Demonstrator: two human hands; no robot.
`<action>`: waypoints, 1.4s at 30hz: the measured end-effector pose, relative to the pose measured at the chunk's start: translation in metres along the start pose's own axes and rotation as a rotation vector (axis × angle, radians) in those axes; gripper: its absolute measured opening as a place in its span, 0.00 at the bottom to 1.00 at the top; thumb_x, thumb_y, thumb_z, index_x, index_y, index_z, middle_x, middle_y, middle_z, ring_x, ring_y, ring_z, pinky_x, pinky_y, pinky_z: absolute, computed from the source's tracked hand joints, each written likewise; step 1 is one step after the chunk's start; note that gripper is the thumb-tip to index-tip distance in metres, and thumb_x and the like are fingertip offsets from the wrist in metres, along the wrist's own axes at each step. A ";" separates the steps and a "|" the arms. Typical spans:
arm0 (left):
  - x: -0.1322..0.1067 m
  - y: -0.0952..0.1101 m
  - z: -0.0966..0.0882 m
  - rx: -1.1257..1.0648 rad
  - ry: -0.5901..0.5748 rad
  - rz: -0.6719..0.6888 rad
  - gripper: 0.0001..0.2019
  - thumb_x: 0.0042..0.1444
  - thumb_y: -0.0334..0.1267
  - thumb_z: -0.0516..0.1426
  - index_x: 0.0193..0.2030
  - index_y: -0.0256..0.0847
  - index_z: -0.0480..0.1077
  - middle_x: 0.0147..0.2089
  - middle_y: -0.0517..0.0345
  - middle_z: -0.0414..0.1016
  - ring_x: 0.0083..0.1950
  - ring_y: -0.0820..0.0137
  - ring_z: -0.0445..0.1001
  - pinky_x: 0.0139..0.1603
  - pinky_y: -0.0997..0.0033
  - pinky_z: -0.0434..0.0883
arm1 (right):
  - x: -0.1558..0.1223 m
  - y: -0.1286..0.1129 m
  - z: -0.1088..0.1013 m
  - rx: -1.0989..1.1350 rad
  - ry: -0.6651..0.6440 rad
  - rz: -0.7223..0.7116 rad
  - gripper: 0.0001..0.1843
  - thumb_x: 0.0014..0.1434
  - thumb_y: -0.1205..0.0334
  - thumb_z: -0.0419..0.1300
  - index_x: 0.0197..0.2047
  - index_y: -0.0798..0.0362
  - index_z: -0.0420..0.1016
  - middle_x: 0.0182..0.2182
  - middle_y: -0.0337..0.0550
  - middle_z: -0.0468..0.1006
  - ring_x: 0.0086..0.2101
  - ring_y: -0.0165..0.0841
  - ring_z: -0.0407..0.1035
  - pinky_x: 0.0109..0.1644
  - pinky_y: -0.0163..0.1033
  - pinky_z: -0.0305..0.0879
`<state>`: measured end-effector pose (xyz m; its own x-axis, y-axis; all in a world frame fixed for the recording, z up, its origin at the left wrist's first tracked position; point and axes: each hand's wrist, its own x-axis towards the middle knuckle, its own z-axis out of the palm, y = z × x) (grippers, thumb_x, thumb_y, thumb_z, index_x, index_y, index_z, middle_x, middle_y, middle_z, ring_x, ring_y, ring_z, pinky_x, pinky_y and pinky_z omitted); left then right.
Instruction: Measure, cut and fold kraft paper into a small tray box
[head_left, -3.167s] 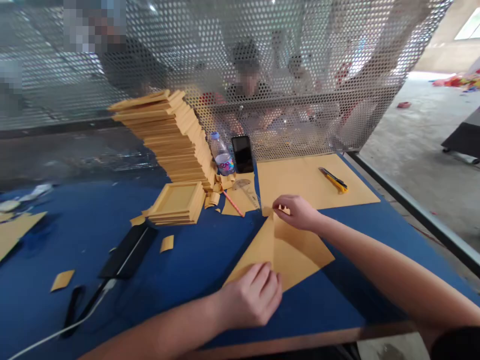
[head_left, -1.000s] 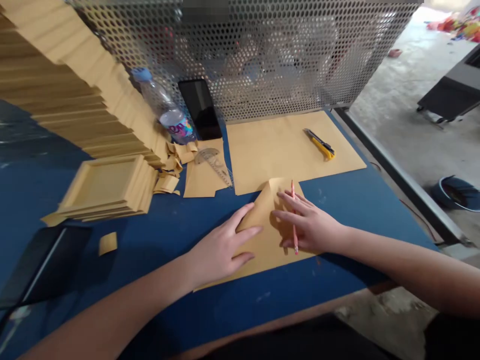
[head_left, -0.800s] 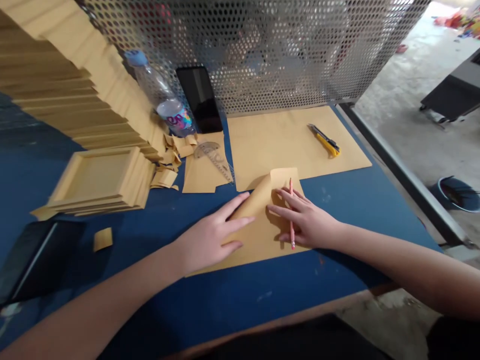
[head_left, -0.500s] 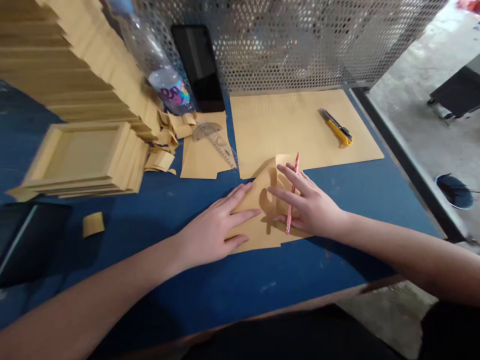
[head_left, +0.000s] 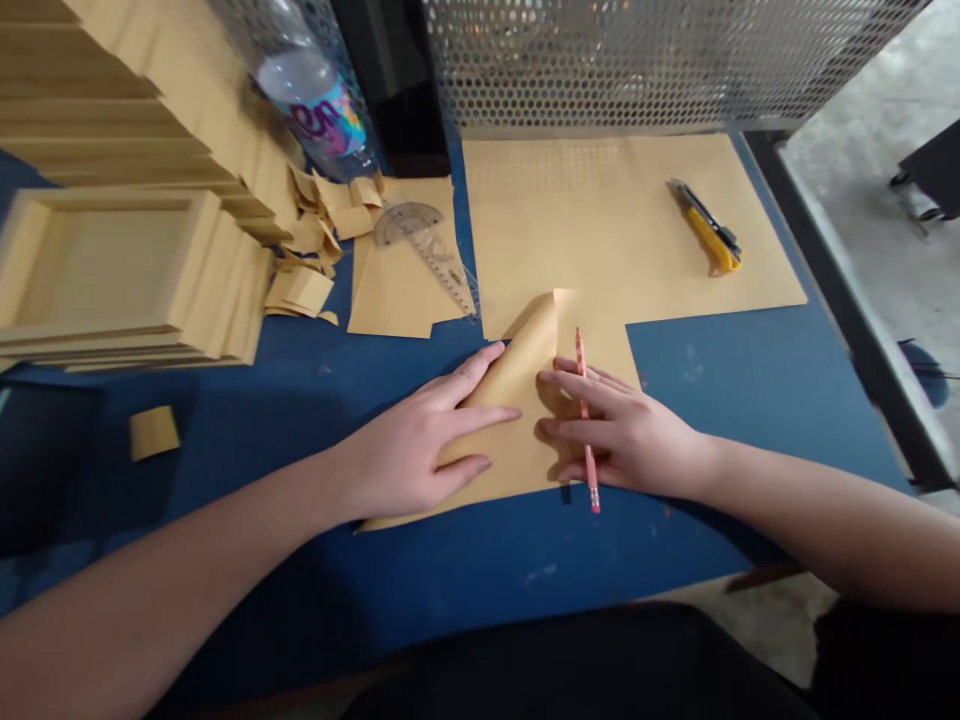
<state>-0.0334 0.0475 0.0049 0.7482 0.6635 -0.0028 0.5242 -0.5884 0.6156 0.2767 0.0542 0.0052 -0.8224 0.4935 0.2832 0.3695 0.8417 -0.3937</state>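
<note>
Part-folded paper [head_left: 517, 440] on tabletop [head_left: 480, 560], at near edge of large sheet [head_left: 592, 215]; left hand [head_left: 420, 450] fingers spread on it; right hand [head_left: 637, 430] fingers gripping pencil [head_left: 591, 470]; best press fold evenly, pencil clear of crease

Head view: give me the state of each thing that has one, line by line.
Front sheet: partly folded, left side curled over
Pencil: held, point forward
Left hand: spread on the front sheet
Right hand: holding the pencil
Back sheet: lying flat
Cutter: lying flat, blade extension unclear
Phone: screen dark
Bottle: cap out of frame
Protractor: lying flat
Shallow trays: stacked
</note>
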 end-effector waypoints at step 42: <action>0.002 -0.008 0.001 0.034 0.010 0.098 0.27 0.64 0.43 0.65 0.69 0.45 0.71 0.85 0.46 0.34 0.81 0.43 0.52 0.77 0.44 0.63 | -0.002 0.001 -0.006 0.045 -0.015 0.039 0.15 0.69 0.54 0.66 0.53 0.54 0.84 0.64 0.63 0.73 0.67 0.53 0.68 0.71 0.59 0.68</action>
<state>-0.0351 0.0529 -0.0009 0.7925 0.6065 0.0644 0.4622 -0.6662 0.5853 0.2811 0.0548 0.0092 -0.8143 0.5218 0.2542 0.3817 0.8113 -0.4428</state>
